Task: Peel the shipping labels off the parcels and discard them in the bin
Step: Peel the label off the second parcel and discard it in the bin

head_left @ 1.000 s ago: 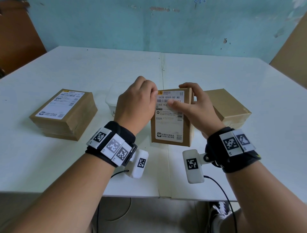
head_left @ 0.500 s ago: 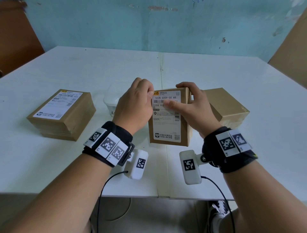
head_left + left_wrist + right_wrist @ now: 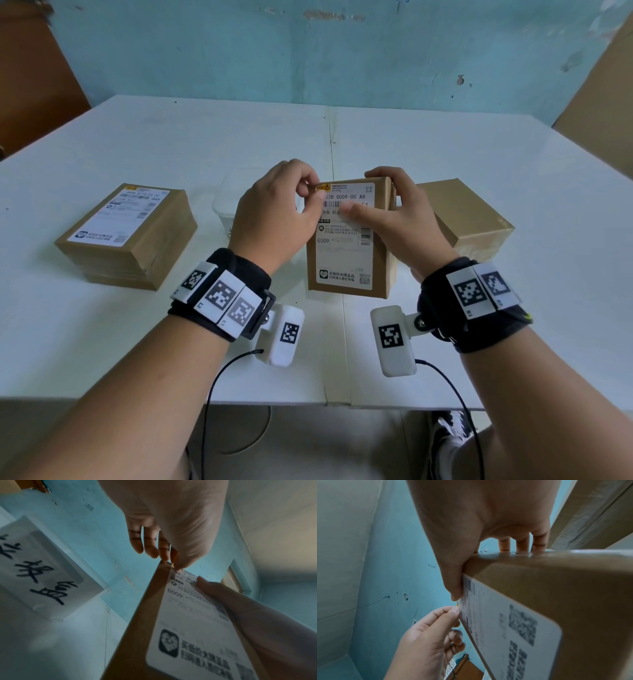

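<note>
A brown parcel stands tilted on the white table between my hands, its white shipping label facing me. My left hand pinches the label's top-left corner; in the left wrist view the fingertips meet at that corner of the label. My right hand grips the parcel's top right, thumb pressed flat on the label. In the right wrist view its fingers curl over the top of the parcel, and the thumb lies along the edge of the label.
A second labelled parcel lies at the left. A brown parcel with no label showing lies at the right, behind my right hand. A white bin with handwriting on it stands behind my left hand.
My left hand has moved from the parcel's upper left edge onto the label's top-left corner, its fingers now curled in a pinch. My right hand keeps its grip on the parcel.
</note>
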The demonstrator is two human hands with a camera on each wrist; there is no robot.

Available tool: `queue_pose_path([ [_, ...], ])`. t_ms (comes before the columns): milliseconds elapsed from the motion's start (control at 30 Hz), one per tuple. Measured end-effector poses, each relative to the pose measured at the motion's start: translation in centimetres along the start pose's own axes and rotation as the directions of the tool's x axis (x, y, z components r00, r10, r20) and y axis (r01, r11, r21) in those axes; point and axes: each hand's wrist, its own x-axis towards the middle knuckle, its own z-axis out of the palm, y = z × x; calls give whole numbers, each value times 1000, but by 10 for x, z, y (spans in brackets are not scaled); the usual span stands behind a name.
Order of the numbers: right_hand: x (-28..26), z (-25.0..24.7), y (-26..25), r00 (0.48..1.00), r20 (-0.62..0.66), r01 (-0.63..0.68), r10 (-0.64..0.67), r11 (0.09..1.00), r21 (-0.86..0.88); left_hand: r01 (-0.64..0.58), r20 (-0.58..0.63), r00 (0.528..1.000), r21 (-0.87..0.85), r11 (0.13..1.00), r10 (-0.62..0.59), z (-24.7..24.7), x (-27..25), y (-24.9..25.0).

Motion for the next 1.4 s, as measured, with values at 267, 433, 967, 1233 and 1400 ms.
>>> queue_pose_path([
  [267,1,0,1,1000,9,-5,5,1000,-9,-53,-71,996,87,995,59,-2,0,2],
  [433,2,1,2,1000,-3,-4,4,1000,-16,-29,-59,998,35,999,31,-1,2,0],
  [967,1,3,1,999,-29,27,-30,997,-76,10,116,993,32,999,-13,-3,2,7],
  [1233,0,2,0,999,-31,27,-30,995,-93,-6,136,991,23,1000,2,-5,2,8],
  [1400,0,3,1,999,-36,23,-27,995,-94,-18,121,993,-2,1000,18,-5,1,7],
])
